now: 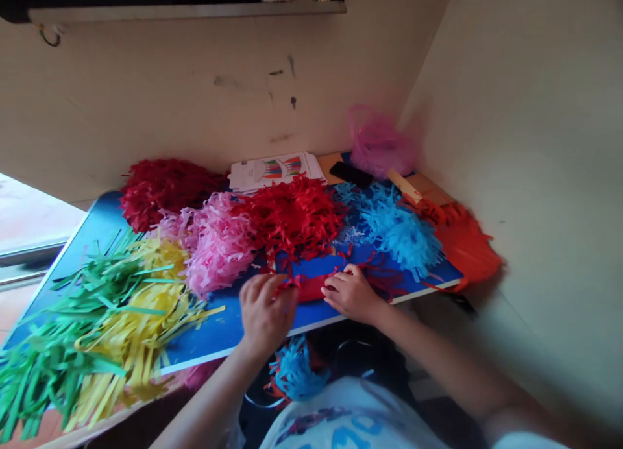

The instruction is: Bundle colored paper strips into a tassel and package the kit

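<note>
Close to the front edge of the blue table (221, 335) lies a folded red strip of paper (311, 289). Curled fingers of my left hand (268, 303) grip its left end. My right hand (351, 294) pinches the right end, its fingertips bent over the paper. Dark red shredded strands (387, 280) spread out to the right of my right hand. Just beyond both hands sits a bright red heap of shredded paper (296, 217). A pink shredded heap (219, 241) stands to the left of it, and a light blue one (402, 231) to the right.
Green (73, 326) and yellow fringed strips (146, 326) hang over the left edge. Behind are a dark red heap (165, 189), printed sheets (277, 170), a black phone (350, 174) and a pink plastic bag (382, 144). Orange paper (467, 248) overhangs the right corner, beside the wall.
</note>
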Demonstrator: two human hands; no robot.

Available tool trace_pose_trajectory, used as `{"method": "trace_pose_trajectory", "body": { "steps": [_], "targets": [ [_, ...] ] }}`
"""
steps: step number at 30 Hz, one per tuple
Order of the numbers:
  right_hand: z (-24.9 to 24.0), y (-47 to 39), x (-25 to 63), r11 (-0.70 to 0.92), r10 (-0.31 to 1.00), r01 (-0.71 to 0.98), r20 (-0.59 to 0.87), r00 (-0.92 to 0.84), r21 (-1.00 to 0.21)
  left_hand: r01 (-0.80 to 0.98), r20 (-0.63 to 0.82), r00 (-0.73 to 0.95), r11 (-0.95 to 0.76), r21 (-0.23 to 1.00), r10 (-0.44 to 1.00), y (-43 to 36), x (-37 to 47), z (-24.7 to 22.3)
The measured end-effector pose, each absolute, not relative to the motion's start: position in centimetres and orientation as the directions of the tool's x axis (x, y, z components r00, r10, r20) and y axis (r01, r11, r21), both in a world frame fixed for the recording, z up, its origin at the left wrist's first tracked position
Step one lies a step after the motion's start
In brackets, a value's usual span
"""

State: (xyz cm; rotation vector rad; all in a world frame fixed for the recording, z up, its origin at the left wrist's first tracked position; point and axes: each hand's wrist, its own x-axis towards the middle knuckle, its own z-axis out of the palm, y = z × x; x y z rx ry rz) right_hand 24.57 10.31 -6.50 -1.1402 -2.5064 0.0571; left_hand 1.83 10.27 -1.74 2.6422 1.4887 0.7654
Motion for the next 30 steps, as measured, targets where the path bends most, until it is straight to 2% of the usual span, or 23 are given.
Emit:
{"method": "trace_pose_trajectory", "body": {
  "steps": [1, 3, 5, 11, 16, 21, 24, 30],
  "targets": [
    [-6.6, 10.3, 24.5, 0.661, 0.742, 0.724, 0.32, -0.589, -0.198, 0.754, 0.407, 0.492, -0.61, 0.244, 0.77, 9.9, 3.0, -1.9],
    [-6.7, 10.3, 24.4, 0.632, 0.769, 0.74, 0.308, -0.561, -0.23, 0.633, 0.301, 0.671, -0.735, 0.243, 0.677, 9.3, 5.1, -2.7],
    [-6.6, 10.4, 24.2, 0.604, 0.792, 0.754, 0.306, -0.529, -0.259, 0.609, 0.216, 0.73, -0.76, 0.226, 0.649, 9.4, 6.1, -3.8],
    [-5.9, 10.4, 24.5, 0.646, 0.758, 0.722, 0.312, -0.573, -0.245, 0.677, 0.174, 0.688, -0.71, 0.196, 0.704, 11.1, 3.1, -5.7],
    [-6.0, 10.7, 25.4, 0.635, 0.772, 0.719, 0.262, -0.578, -0.284, 0.722, 0.166, 0.629, -0.65, 0.236, 0.759, 11.4, 1.9, -5.9],
    [-6.6, 12.1, 25.7, 0.476, 0.879, 0.809, 0.204, -0.431, -0.345, 0.821, 0.154, 0.485, -0.509, 0.26, 0.861, 11.7, 2.4, -5.7],
    [-6.8, 12.9, 25.2, 0.38, 0.924, 0.861, 0.18, -0.337, -0.338, 0.863, 0.126, 0.425, -0.443, 0.242, 0.897, 12.4, 2.8, -5.6],
    [-7.1, 13.5, 24.2, 0.322, 0.945, 0.893, 0.166, -0.283, -0.313, 0.893, 0.082, 0.39, -0.399, 0.21, 0.917, 13.5, 3.3, -5.3]
  ]
}}
